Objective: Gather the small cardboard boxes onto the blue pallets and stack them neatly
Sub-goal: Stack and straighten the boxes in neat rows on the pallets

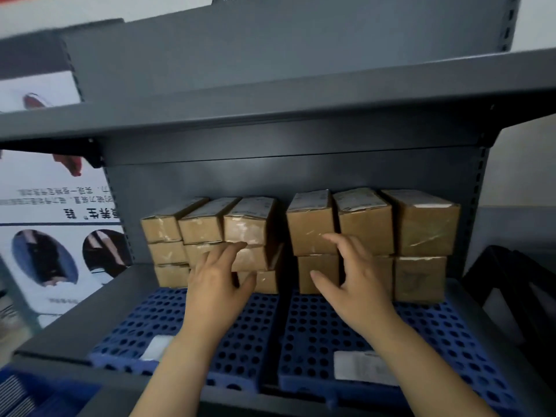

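Two blue perforated pallets lie side by side on a grey shelf, the left pallet [246, 341] and the right pallet [316, 335]. Small taped cardboard boxes are stacked at their back. The left stack [204, 227] is three boxes wide and three high. The right stack [421, 224] is three wide and two high. My left hand [216, 281] rests with spread fingers against the front of the left stack's middle and lower boxes. My right hand [352, 275] is open, its fingertips touching the fronts of the right stack's left boxes [310, 233]. Neither hand grips a box.
A grey upper shelf [270, 97] overhangs the boxes closely. White labels lie on the left pallet [156, 347] and the right pallet [361, 368]. A printed poster [54, 236] hangs at the left. A blue bin [36, 395] sits at the lower left, a dark object [511, 281] at the right.
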`<state>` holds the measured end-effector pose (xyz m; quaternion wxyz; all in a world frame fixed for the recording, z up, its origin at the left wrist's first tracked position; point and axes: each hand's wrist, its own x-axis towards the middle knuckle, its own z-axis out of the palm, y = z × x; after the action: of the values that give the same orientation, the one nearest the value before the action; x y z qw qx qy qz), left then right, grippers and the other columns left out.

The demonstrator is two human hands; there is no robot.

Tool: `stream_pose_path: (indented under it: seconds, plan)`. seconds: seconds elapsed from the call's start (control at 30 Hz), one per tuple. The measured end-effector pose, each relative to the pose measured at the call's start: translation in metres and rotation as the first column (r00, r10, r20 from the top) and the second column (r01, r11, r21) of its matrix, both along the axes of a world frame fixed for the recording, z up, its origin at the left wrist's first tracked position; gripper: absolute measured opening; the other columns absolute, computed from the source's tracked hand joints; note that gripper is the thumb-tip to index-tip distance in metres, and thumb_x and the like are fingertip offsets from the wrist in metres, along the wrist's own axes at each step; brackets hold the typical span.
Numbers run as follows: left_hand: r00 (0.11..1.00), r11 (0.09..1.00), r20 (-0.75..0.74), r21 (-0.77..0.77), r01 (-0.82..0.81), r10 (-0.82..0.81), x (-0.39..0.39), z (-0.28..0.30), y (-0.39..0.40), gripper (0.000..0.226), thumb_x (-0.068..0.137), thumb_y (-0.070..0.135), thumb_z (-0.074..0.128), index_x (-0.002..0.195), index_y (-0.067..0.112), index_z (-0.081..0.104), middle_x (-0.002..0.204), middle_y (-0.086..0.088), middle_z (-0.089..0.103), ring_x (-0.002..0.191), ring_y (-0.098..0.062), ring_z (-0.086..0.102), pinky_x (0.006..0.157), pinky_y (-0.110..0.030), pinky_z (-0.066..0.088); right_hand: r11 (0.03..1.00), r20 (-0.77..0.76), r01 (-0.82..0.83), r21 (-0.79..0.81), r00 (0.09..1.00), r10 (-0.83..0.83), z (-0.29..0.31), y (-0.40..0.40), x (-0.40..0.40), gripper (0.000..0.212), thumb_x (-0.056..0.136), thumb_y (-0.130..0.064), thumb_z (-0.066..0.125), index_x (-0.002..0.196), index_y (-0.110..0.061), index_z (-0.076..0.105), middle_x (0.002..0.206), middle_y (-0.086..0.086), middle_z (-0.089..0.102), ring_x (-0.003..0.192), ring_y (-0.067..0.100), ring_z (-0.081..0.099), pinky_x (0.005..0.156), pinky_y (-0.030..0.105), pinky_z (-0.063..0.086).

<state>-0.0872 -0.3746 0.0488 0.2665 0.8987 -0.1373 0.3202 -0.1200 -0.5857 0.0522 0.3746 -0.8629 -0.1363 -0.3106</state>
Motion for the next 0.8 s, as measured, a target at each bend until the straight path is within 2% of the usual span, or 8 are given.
stream_pose_path:
  seconds: [0.17, 0.23, 0.33, 0.4, 0.53, 0.67, 0.8]
  plan:
    - [0.994, 0.994, -0.061, 0.067, -0.083, 0.087, -0.001, -0.006, 0.071, 0.050, 0.082, 0.026, 0.068, 0.129, 0.019, 0.053, 0.128, -0.004, 0.055, 0.118, -0.030, 0.048, 0.093, -0.045, 0.042, 1.000, -0.168, -0.023, -0.006, 0.986, 0.021, -0.007, 0.064, 0.003, 0.056, 0.088, -0.037, 0.058, 0.138, -0.031, 0.033, 0.139, -0.013, 0.033, 0.129, 0.007, 0.031, 0.106, 0.030, 0.034]
    - [0.992, 0.995, -0.086, 0.046, -0.089, 0.093, 0.000, -0.011, 0.099, 0.049, 0.082, 0.027, 0.067, 0.129, 0.021, 0.052, 0.128, -0.002, 0.054, 0.118, -0.029, 0.047, 0.093, -0.043, 0.041, 0.999, -0.239, -0.011, 0.048, 0.971, 0.023, -0.012, 0.087, 0.004, 0.056, 0.088, -0.036, 0.059, 0.137, -0.032, 0.033, 0.141, -0.013, 0.031, 0.130, 0.007, 0.030, 0.102, 0.030, 0.038]
    - [0.990, 0.997, -0.118, 0.020, -0.072, 0.074, 0.001, -0.021, 0.129, 0.051, 0.083, 0.028, 0.066, 0.131, 0.024, 0.049, 0.131, -0.001, 0.051, 0.120, -0.028, 0.044, 0.097, -0.043, 0.040, 0.989, -0.312, 0.023, 0.144, 0.950, 0.023, -0.020, 0.111, 0.010, 0.056, 0.088, -0.031, 0.061, 0.137, -0.030, 0.034, 0.141, -0.011, 0.032, 0.127, 0.007, 0.034, 0.093, 0.023, 0.032]
    - [0.986, 0.998, -0.155, -0.013, -0.062, 0.059, 0.006, -0.030, 0.148, 0.054, 0.084, 0.027, 0.065, 0.134, 0.023, 0.046, 0.134, -0.001, 0.049, 0.125, -0.027, 0.042, 0.099, -0.042, 0.038, 0.979, -0.348, 0.049, 0.196, 0.937, 0.023, -0.029, 0.125, 0.017, 0.057, 0.088, -0.030, 0.062, 0.137, -0.029, 0.035, 0.143, -0.009, 0.032, 0.129, 0.010, 0.035, 0.097, 0.024, 0.032]
    - [0.972, 0.988, -0.234, -0.149, -0.045, 0.009, 0.018, -0.050, 0.177, 0.055, 0.083, 0.025, 0.066, 0.134, 0.021, 0.046, 0.131, 0.000, 0.048, 0.123, -0.024, 0.045, 0.100, -0.041, 0.040, 0.958, -0.412, 0.111, 0.265, 0.911, 0.008, -0.047, 0.144, 0.029, 0.062, 0.087, -0.031, 0.063, 0.140, -0.029, 0.030, 0.147, -0.008, 0.025, 0.134, 0.013, 0.029, 0.103, 0.027, 0.028]
    - [0.954, 0.947, -0.297, -0.317, -0.050, -0.049, 0.039, -0.057, 0.188, 0.052, 0.086, 0.021, 0.064, 0.134, 0.019, 0.045, 0.128, 0.003, 0.045, 0.120, -0.018, 0.045, 0.095, -0.028, 0.037, 0.937, -0.435, 0.187, 0.294, 0.900, -0.043, -0.055, 0.145, 0.049, 0.074, 0.085, -0.031, 0.065, 0.146, -0.026, 0.023, 0.152, -0.004, 0.019, 0.138, 0.017, 0.025, 0.110, 0.033, 0.025]
    - [0.930, 0.873, -0.359, -0.476, -0.107, -0.082, 0.071, -0.060, 0.198, 0.059, 0.085, 0.026, 0.066, 0.137, 0.021, 0.040, 0.140, -0.001, 0.043, 0.123, -0.020, 0.044, 0.098, -0.037, 0.040, 0.899, -0.451, 0.207, 0.386, 0.892, -0.012, -0.056, 0.140, 0.077, 0.082, 0.083, -0.027, 0.068, 0.148, -0.025, 0.018, 0.154, -0.002, 0.017, 0.139, 0.018, 0.025, 0.109, 0.032, 0.023]
